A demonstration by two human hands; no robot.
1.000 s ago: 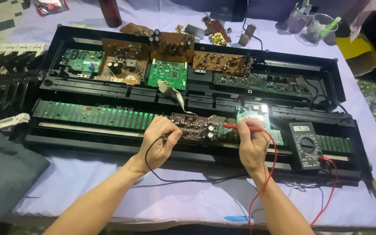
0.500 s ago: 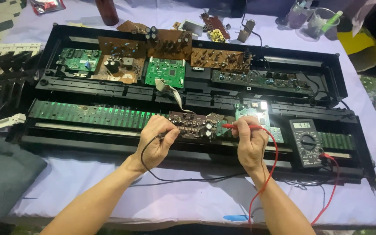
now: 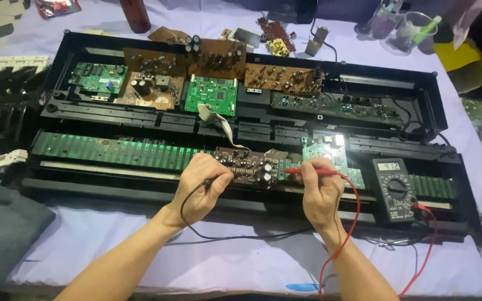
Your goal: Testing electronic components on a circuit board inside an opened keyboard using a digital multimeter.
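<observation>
My left hand (image 3: 202, 187) grips a black test probe, its tip on the left end of a small brown circuit board (image 3: 247, 165). My right hand (image 3: 322, 189) holds a red test probe (image 3: 302, 171) pointing left at the same board's right end. The board rests on the front rail of an opened black keyboard chassis (image 3: 436, 89). A black lead (image 3: 224, 237) and a red lead (image 3: 352, 223) trail across the cloth toward a dark multimeter (image 3: 394, 189) lying on the chassis to the right of my right hand.
Green and brown circuit boards (image 3: 213, 95) fill the back of the chassis, with a long green strip board (image 3: 112, 151) in front. A lavender cloth (image 3: 241, 259) covers the table. Grey fabric (image 3: 1, 228) lies at left, clear cups (image 3: 408, 28) and a dark bottle (image 3: 135, 14) at the back.
Both hands stay on the probes at the small brown board; the view has shifted slightly and the hands sit a little lower in the picture.
</observation>
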